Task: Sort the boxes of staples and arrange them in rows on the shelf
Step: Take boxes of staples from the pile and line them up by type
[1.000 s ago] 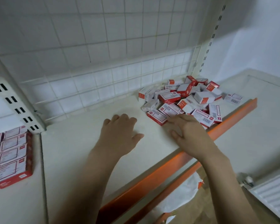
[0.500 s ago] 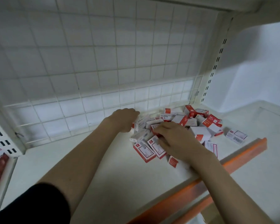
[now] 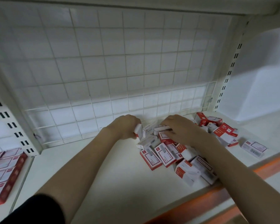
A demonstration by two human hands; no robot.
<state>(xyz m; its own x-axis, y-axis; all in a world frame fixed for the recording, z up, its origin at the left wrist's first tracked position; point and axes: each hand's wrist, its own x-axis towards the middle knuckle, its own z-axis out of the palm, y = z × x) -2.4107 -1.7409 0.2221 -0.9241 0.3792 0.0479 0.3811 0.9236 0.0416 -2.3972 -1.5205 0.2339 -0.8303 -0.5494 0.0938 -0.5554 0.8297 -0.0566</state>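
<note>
A: Grip status?

B: My left hand (image 3: pixel 125 126) has fingers curled round one small white carton (image 3: pixel 139 130), held on edge at the pile's left rim. My right hand (image 3: pixel 179 128) lies knuckles-up on the pile of staple boxes (image 3: pixel 171 152); fingers bent, can't tell if they hold one.

A: Surfaces?

B: Red-and-white cardboard, jumbled on the smooth white shelf (image 3: pixel 103 172). Wire grid (image 3: pixel 103 78) behind, orange front lip (image 3: pixel 208 198).

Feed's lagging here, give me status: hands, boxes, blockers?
Left hand grips a box. Right hand on the pile, grip unclear. No rows yet. Nothing blocking.
</note>
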